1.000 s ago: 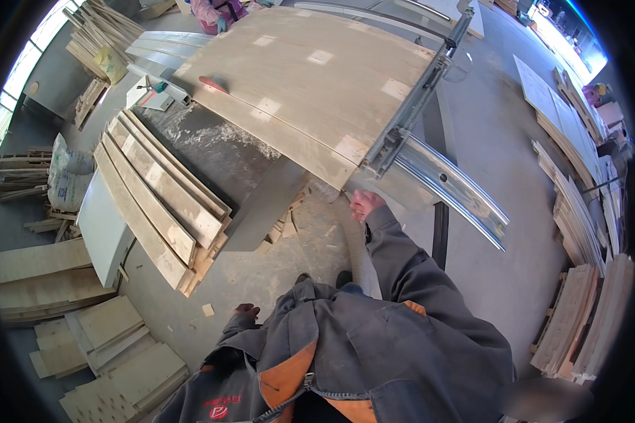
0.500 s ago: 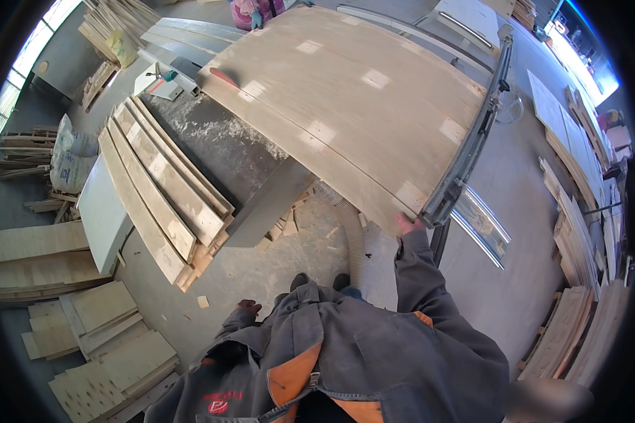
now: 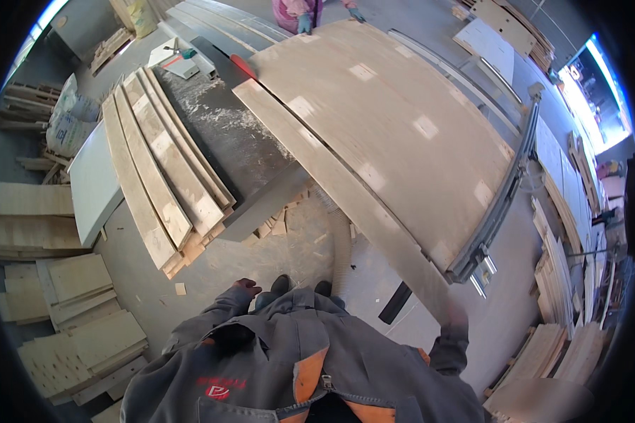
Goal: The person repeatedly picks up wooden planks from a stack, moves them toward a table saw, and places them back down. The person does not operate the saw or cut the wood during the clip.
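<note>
A long, narrow plywood strip (image 3: 346, 190) lies along the near edge of a wide plywood sheet (image 3: 402, 134), with a dark gap between them. At the strip's near end my right hand (image 3: 454, 310), smeared by motion, grips the wood. My left hand (image 3: 247, 285) hangs in front of my jacket with nothing in it, its fingers loosely bent and apart. A red blade-shaped piece (image 3: 243, 67) stands at the far end of the gap. The sheet rests on a saw table (image 3: 212, 113) strewn with sawdust.
Several cut strips (image 3: 166, 155) lie stacked on the table's left. A metal rail (image 3: 497, 197) runs along the sheet's right edge. Across the sheet, a co-worker's gloved hand (image 3: 304, 24) touches its far edge. A hose (image 3: 341, 247) and wood scraps (image 3: 279, 222) are below. Boards (image 3: 85, 338) are piled at left.
The strip has come away from the sheet, opening a gap. My right hand has moved nearer and to the right with the strip's end. A second gloved co-worker's hand now shows.
</note>
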Action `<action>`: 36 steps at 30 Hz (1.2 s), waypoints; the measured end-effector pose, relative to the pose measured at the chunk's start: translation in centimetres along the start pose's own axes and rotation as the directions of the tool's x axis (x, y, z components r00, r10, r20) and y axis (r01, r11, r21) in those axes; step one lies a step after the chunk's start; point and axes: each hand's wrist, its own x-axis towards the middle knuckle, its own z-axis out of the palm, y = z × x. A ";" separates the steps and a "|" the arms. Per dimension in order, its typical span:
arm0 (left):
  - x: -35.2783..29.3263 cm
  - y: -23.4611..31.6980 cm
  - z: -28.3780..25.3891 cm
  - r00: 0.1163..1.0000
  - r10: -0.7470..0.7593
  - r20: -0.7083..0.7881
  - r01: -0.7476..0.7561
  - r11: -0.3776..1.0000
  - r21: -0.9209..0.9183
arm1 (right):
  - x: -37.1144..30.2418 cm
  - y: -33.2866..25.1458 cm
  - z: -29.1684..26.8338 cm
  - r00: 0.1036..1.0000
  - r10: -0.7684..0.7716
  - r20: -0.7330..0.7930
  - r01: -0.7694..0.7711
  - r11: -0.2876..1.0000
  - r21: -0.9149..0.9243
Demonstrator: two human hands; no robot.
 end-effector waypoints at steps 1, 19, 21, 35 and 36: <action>0.4 1.4 0.6 0.998 0.044 0.040 -0.043 0.999 -0.012 | -2.3 0.8 -1.1 0.987 -0.148 0.061 0.143 0.986 0.080; -4.1 22.7 2.9 0.731 0.540 0.417 0.142 0.478 -0.867 | -7.6 0.1 12.3 0.906 -0.199 0.374 0.020 0.902 0.430; -4.9 22.0 0.8 0.736 0.555 0.387 0.126 0.449 -0.885 | -7.1 0.0 13.4 0.891 -0.214 0.401 0.037 0.914 0.405; -5.4 19.9 -30.2 0.712 0.613 -0.343 -0.395 -0.054 -0.917 | -17.1 -20.5 46.7 0.383 -0.163 0.909 -0.424 0.844 0.329; -4.2 18.1 -32.4 0.743 0.522 -0.419 -0.471 -0.037 -0.881 | -19.4 -22.8 49.2 0.307 -0.138 0.942 -0.478 0.834 0.278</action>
